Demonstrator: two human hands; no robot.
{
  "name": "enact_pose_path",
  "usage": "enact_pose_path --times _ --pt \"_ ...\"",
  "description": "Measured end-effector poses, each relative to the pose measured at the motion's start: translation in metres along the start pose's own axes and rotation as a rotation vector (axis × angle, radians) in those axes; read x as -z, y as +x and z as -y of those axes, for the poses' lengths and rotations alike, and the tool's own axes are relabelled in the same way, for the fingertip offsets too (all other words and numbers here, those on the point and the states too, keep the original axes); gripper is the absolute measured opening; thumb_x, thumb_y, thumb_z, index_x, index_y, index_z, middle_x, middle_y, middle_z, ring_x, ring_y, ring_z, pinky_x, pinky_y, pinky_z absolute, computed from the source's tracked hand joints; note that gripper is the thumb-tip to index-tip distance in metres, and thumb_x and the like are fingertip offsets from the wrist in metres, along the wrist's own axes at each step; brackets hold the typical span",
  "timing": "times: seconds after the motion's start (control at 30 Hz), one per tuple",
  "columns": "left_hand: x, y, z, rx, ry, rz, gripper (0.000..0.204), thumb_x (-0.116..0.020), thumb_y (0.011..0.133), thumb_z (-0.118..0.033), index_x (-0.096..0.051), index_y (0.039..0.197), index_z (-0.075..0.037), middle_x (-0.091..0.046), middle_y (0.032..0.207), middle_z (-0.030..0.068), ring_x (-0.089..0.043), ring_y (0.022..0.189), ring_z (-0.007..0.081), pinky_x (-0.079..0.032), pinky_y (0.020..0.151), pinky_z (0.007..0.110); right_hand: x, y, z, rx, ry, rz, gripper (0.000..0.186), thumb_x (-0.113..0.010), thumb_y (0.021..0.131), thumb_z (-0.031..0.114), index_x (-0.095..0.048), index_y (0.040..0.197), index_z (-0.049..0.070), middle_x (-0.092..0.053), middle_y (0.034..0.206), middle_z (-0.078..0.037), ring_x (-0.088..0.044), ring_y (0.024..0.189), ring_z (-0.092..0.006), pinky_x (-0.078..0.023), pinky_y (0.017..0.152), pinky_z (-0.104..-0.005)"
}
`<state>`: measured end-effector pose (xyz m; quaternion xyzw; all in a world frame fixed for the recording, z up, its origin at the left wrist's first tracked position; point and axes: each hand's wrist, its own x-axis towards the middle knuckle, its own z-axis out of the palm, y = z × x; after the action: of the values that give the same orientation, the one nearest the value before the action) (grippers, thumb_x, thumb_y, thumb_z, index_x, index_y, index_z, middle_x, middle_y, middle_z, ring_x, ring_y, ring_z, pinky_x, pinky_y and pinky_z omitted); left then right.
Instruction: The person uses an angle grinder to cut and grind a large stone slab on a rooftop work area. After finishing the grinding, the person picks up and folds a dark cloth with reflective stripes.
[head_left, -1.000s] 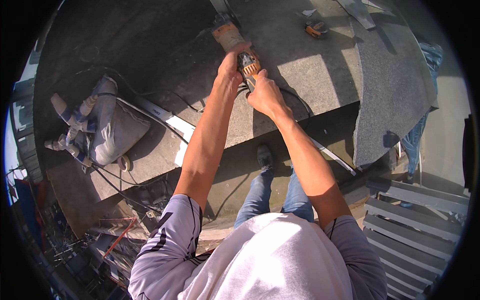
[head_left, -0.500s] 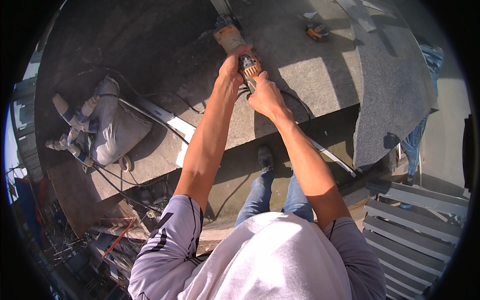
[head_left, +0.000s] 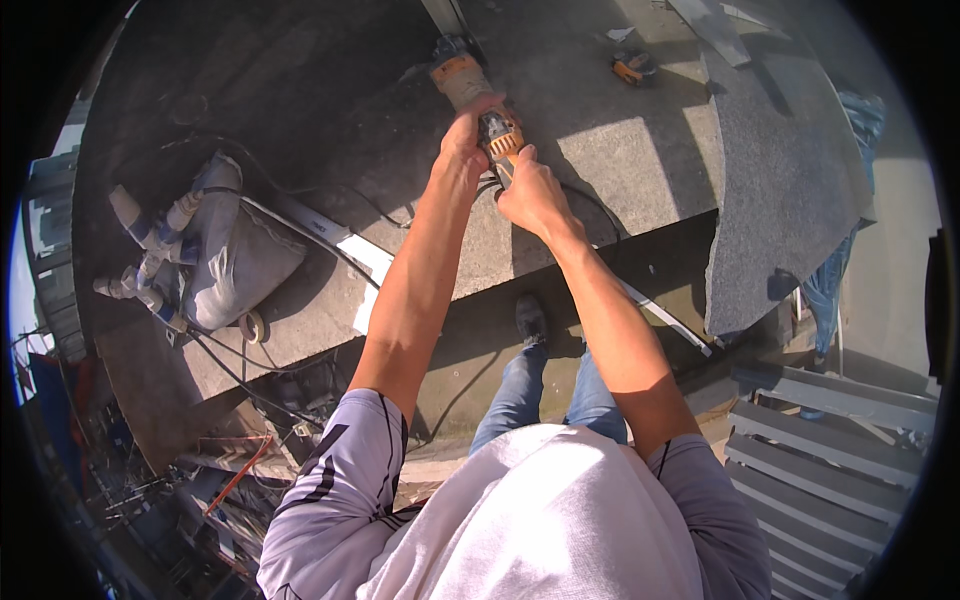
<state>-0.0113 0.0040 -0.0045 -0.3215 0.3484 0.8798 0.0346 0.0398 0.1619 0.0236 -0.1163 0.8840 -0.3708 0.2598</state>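
An orange and black angle grinder (head_left: 462, 82), coated in dust, is held out in front of me over the concrete slab (head_left: 610, 180). My left hand (head_left: 466, 136) is wrapped round the middle of its body. Behind it, my right hand (head_left: 533, 194) grips the rear handle, nearer to me. The grinder's front end points away, close to the base of a light metal upright (head_left: 443, 14). Its disc cannot be made out. A dark cable (head_left: 596, 200) runs over the slab by my right hand.
A stuffed pale sack (head_left: 245, 265) lies at left beside white and blue plug connectors (head_left: 150, 262) and a tape roll (head_left: 252, 326). An orange and black tape measure (head_left: 632, 67) sits far right, near a grey stone sheet (head_left: 785, 200). Grey slats (head_left: 820, 450) stand lower right.
Almost nothing differs. Both hands keep their grip on the grinder, and the view has shifted very slightly.
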Motion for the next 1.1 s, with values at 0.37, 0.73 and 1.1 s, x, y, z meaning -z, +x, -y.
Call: enact_pose_path --times 0.37,0.73,1.1 --pt "0.007 0.007 0.001 0.027 -0.005 -0.029 0.037 -0.086 0.093 -0.02 -0.064 0.117 -0.003 -0.075 0.092 0.0153 -0.078 0.078 0.0322 -0.068 0.074 0.049 0.008 -0.004 0.009 -0.016 -0.013 0.051 0.053 -0.064 0.09 0.0 -0.044 0.137 -0.014 -0.072 0.116 -0.045 -0.072 0.117 -0.0569 -0.06 0.101 -0.0591" --pt "0.002 0.003 0.001 0.015 -0.004 -0.045 0.037 -0.086 0.093 -0.019 -0.064 0.118 -0.004 -0.075 0.091 0.0156 -0.078 0.078 0.0321 -0.067 0.07 0.049 0.005 0.0 0.009 -0.044 -0.053 0.03 0.06 -0.064 0.091 0.002 -0.043 0.144 -0.014 -0.071 0.123 -0.044 -0.072 0.121 -0.0561 -0.059 0.105 -0.0576" --pt "-0.014 -0.075 0.018 -0.1 0.061 0.058 0.03 -0.084 0.091 -0.02 -0.071 0.11 -0.001 -0.073 0.091 0.0129 -0.075 0.079 0.0248 -0.065 0.071 0.042 0.007 -0.074 0.008 -0.041 -0.09 -0.033 0.063 -0.073 0.095 0.011 -0.041 0.145 -0.012 -0.075 0.105 -0.041 -0.076 0.102 -0.0566 -0.064 0.085 -0.0609"
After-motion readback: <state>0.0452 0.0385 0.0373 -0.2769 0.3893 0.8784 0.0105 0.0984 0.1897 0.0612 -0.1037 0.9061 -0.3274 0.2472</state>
